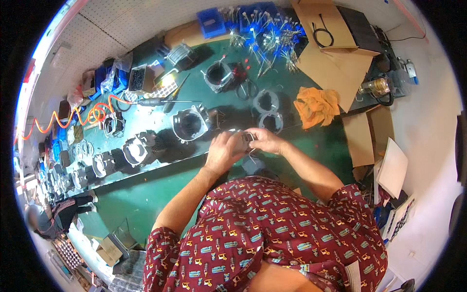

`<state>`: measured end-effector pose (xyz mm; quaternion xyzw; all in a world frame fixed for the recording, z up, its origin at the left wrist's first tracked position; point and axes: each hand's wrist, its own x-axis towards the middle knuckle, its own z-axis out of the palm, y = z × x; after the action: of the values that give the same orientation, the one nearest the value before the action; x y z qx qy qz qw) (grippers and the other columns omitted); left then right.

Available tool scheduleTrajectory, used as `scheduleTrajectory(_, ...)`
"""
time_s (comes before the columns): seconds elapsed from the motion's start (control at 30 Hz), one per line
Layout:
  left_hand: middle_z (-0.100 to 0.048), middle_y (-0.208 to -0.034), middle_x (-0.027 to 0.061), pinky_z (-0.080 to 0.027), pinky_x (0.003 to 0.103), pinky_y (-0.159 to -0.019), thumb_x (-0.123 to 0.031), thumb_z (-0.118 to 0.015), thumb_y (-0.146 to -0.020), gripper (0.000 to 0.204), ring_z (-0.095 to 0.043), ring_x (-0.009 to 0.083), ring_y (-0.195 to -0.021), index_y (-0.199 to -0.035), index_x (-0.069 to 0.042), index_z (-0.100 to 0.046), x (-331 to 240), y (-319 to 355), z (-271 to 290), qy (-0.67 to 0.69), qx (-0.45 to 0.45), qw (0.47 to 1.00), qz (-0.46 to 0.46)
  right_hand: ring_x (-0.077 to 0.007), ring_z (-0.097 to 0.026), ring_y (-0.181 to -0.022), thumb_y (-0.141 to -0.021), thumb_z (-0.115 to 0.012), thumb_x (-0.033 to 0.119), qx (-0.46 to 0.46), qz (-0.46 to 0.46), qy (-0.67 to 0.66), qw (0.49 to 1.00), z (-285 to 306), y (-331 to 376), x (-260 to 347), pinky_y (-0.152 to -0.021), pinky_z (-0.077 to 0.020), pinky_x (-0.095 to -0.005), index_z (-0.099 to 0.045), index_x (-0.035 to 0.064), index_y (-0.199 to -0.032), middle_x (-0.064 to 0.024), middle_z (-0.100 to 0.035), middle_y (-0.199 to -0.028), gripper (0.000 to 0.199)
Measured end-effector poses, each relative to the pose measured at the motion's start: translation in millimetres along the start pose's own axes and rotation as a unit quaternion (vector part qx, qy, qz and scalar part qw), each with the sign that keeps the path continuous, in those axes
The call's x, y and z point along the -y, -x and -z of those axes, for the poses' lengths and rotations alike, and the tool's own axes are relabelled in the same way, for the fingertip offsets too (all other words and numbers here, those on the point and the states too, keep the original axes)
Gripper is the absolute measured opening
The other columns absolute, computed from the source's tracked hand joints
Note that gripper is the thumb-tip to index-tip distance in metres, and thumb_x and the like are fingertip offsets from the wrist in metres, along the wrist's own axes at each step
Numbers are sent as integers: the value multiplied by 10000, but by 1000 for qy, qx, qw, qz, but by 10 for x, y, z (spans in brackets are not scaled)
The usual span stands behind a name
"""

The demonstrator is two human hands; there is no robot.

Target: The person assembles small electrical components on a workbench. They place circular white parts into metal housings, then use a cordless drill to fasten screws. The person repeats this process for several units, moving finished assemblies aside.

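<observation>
My left hand (224, 148) and my right hand (265, 140) meet over the green workbench (146, 194), both closed around a small grey metal part with thin wires (247, 138) held between them. The part is mostly hidden by my fingers. Just left of my hands stands a round grey motor housing (189, 124). Two ring-shaped metal parts (268, 111) lie beyond my right hand.
A row of finned motor housings (116, 158) runs off to the left. An orange cloth (316, 104) and cardboard sheets (335, 53) lie to the right. Blue bins with wired parts (262, 29), scissors (247, 89), a screwdriver (160, 101) and an orange coiled hose (73, 117) sit farther back.
</observation>
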<state>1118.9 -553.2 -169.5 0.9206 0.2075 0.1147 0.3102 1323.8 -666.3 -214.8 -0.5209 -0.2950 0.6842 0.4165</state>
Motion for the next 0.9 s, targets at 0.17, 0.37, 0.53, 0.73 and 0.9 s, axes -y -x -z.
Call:
scheduleTrajectory(0.17,-609,-1189,155,-534,452,-939,-156,-793,-755,603,-609,368,-1115,-1314,-77,-583,-165,-155,-180,15,16,998,64,-125,-649,-996,-879,-602,10,34,-19,38,999,253,-25,88,-818,-566,-279,-546,2,-1345,-75,-668,-1112,469)
scheduleTrajectory(0.37,-623,-1103,145,-576,439,-832,-203,-825,-730,568,-652,362,-1016,-1241,-67,-616,-430,-99,-70,-7,0,991,133,-231,-663,-1100,-935,-667,130,-15,240,299,923,199,118,424,-954,-513,-373,-619,-13,-1273,-160,-687,-1202,370)
scheduleTrajectory(0.53,-608,-1009,136,-581,454,-748,-234,-837,-723,536,-664,357,-909,-1182,-71,-611,-527,42,158,-7,-37,995,94,-145,-668,-953,-985,-655,157,-8,145,231,962,67,17,542,-829,-550,-327,-645,-26,-1216,-99,-716,-1076,294)
scheduleTrajectory(0.73,-608,-1016,137,-581,456,-713,-268,-841,-733,556,-681,363,-859,-1204,-89,-607,-588,306,542,9,-55,990,130,-138,-654,-1020,-957,-609,47,94,45,162,981,-313,-21,998,-882,-565,-311,-595,-15,-1289,-62,-676,-1161,338)
scheduleTrajectory(0.9,-602,-1068,130,-592,438,-744,-191,-827,-752,573,-678,349,-924,-1265,-103,-588,-572,524,985,18,-69,994,79,-145,-649,-1049,-938,-627,40,95,60,170,979,-697,-126,1191,-924,-551,-323,-620,-27,-1236,-81,-678,-1141,306)
